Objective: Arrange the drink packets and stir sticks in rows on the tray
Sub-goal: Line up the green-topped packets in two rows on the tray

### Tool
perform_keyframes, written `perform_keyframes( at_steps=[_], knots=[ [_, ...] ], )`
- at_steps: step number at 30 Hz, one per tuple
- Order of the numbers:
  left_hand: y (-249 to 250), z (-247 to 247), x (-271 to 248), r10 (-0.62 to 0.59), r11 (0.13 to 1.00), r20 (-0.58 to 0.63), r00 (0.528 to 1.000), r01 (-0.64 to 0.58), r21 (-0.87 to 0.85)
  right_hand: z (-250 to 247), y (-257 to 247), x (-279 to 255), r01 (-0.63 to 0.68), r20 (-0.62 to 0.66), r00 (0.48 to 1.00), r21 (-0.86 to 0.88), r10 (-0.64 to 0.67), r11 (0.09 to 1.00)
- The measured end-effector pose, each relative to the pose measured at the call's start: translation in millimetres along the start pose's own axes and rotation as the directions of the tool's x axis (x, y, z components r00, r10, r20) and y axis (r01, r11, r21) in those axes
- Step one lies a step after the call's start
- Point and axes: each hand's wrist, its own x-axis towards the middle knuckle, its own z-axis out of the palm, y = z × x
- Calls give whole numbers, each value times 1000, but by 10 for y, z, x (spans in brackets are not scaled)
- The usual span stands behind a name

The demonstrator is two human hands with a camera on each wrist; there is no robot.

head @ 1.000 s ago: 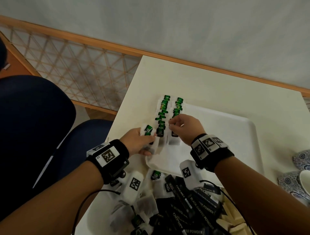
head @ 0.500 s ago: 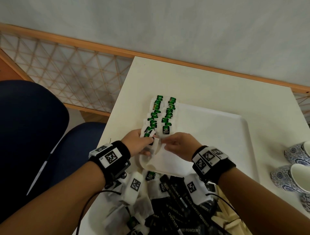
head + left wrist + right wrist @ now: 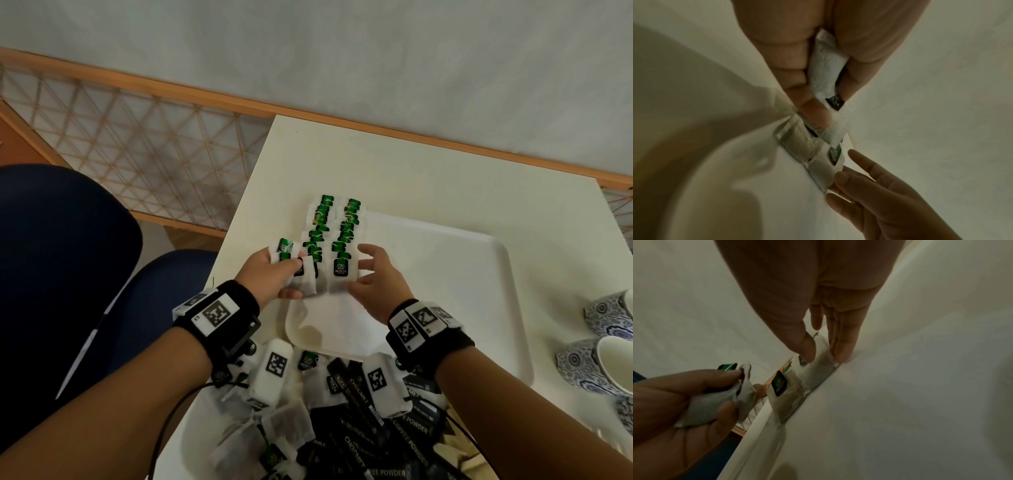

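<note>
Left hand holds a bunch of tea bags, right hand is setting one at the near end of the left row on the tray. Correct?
Not quite: the right hand is at the near end of the right row, its fingers touching the tea bag there. The head view shows it. The left hand does hold a bunch of tea bags, and both rows lie on the tray.

You have one white tray (image 3: 462, 274) carrying two rows of green tea bags (image 3: 337, 236), too overlapped to count exactly. Your left hand (image 3: 270, 274) holds at least two more tea bags (image 3: 285, 248). A heap of black sachets (image 3: 363, 428) defies counting. Three patterned cups (image 3: 596, 363) show at right.
</note>
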Motion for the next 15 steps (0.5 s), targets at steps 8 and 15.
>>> perform_keyframes(
  at_steps=[8,15],
  knots=[
    [11,-58,5,61,998,-69,996,-60,24,-128,-44,-49,86,-85,992,-44,-89,995],
    [74,-20,-146,84,995,63,994,-80,-58,-35,-442,-166,262,80,962,19,-262,965]
  ],
)
